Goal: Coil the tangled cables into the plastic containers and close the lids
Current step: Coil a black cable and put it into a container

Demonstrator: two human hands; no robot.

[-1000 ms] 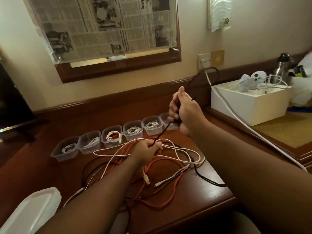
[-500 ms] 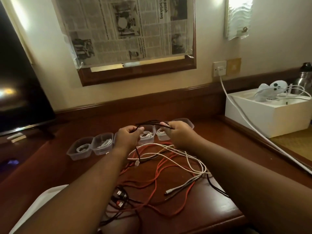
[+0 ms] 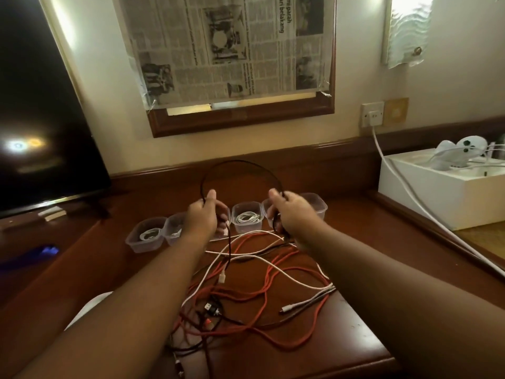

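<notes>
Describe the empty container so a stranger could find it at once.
Start at the white box on the right of the desk, then look left to the row of clear plastic containers. The empty container is the rightmost, just behind the right hand; those seen inside hold coiled white cables.

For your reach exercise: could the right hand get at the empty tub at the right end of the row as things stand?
Probably yes. The empty tub sits just beyond the right hand, nothing between, but that hand grips the black cable, so it isn't free.

Bare forearms, hands (image 3: 203,214), no sleeves
</notes>
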